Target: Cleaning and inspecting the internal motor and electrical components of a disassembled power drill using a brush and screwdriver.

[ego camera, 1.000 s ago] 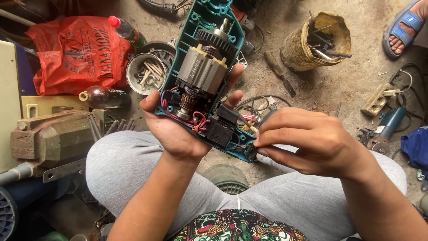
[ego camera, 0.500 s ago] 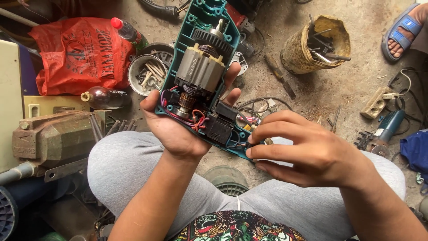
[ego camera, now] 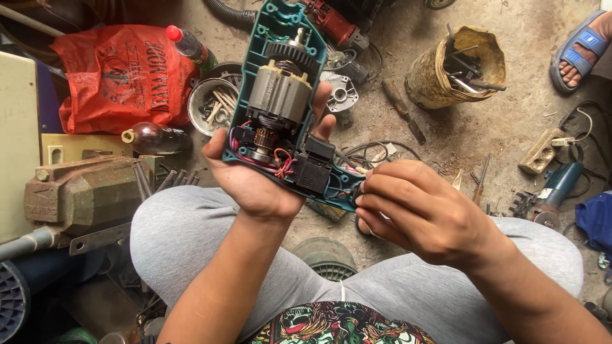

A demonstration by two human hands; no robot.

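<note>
At centre frame, my left hand [ego camera: 255, 175] cradles the opened teal power-tool housing [ego camera: 280, 108], motor exposed. My right hand [ego camera: 421, 213] pinches its lower end, fingers closed tight, above my grey-trousered lap.

Bare dirt/concrete floor [ego camera: 510, 140], dusty, daylight, no hard shadows. Clutter all round: red plastic bag [ego camera: 121, 76] top left, metal bowl [ego camera: 213, 105] of bits beside it, brown glass bottle [ego camera: 156, 137] below. Grey bench vise [ego camera: 83, 194] at left edge. Battered yellow tin [ego camera: 449, 67] full of tools top right. Blue angle grinder [ego camera: 554, 188] at right, blue sandal [ego camera: 583, 54] in corner.
</note>
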